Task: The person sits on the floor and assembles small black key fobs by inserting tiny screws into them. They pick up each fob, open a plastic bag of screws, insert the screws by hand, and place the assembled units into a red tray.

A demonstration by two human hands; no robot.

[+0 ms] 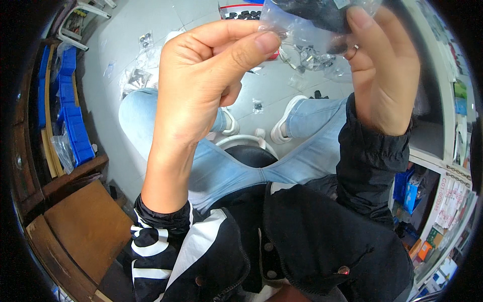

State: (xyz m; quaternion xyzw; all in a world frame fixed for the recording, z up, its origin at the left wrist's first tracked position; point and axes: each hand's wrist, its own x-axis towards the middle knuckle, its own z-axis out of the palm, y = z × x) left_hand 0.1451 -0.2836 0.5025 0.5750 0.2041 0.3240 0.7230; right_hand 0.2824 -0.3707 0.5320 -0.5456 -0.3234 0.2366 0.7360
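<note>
Both hands are raised at the top of the head view, holding a clear plastic bag (284, 16) between them. My left hand (209, 65) pinches the bag's left edge between thumb and forefinger. On the other side, my right hand (380, 65) grips the bag, its thumb pressed on a dark item (319, 14) that shows in or against the plastic. What that dark item is cannot be made out, as the frame's top edge cuts it off.
On the grey floor beyond my knees lie a red-edged tray (241, 7) of small black parts and several clear packets (138, 78). Blue bins (70, 110) line the left side, above a brown wooden box (88, 226). A white-framed cabinet (427, 158) stands at right.
</note>
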